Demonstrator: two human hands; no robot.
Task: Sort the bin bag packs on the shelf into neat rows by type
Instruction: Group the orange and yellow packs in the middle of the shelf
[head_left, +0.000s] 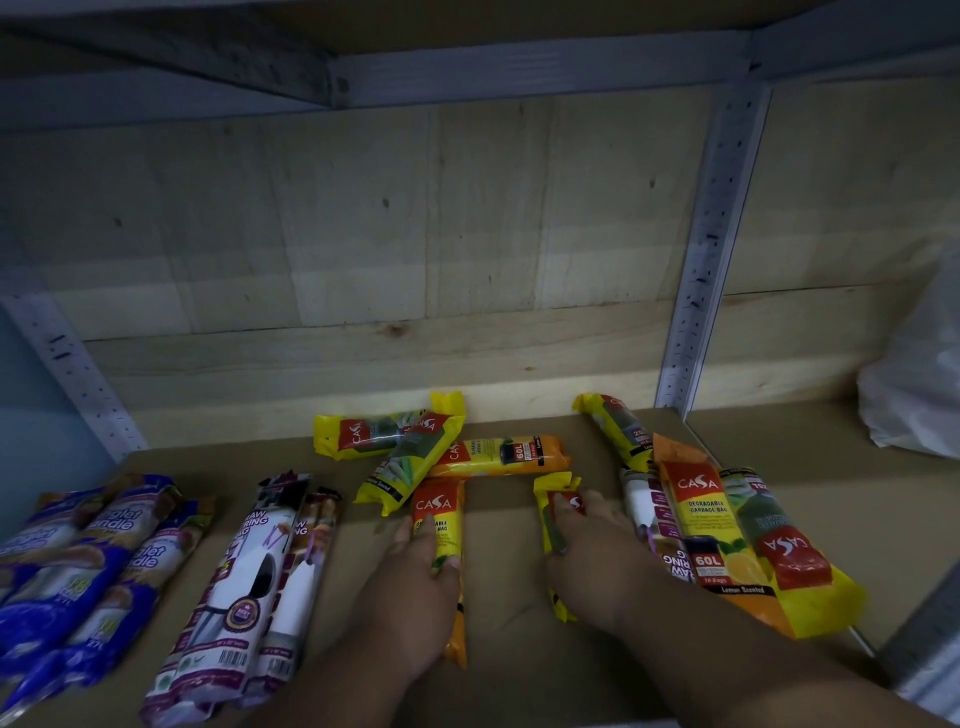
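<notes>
The left hand (415, 577) is lying over an orange pack (441, 525), its fingers curling round the pack's sides and gripping it; the pack is pointing away from the person, flat on the shelf (498, 525). The right hand (592, 551) is resting on a yellow pack (558, 519), fingers spread and curving over its top (how firmly it is holding, I cannot tell). That pack is also lying lengthwise, well apart from the orange one, with bare board between them.

Just beyond the orange pack a second orange pack (501, 457) is lying crosswise. Left of it, two yellow packs (400, 447) are crossing each other near the back wall (363, 234). Right of the right hand, a white pack (647, 506) is sitting beside a large orange pack (711, 530), which is partly overlapping a large yellow pack (789, 556); another yellow pack (615, 428) is angling towards the back behind them.

To the left, two white-and-purple drawstring packs (249, 587) are lying side by side, and further left a cluster of blue packs (88, 561) is filling the corner. A white plastic bag (919, 384) is sitting on the next bay, past the metal upright (711, 244).
</notes>
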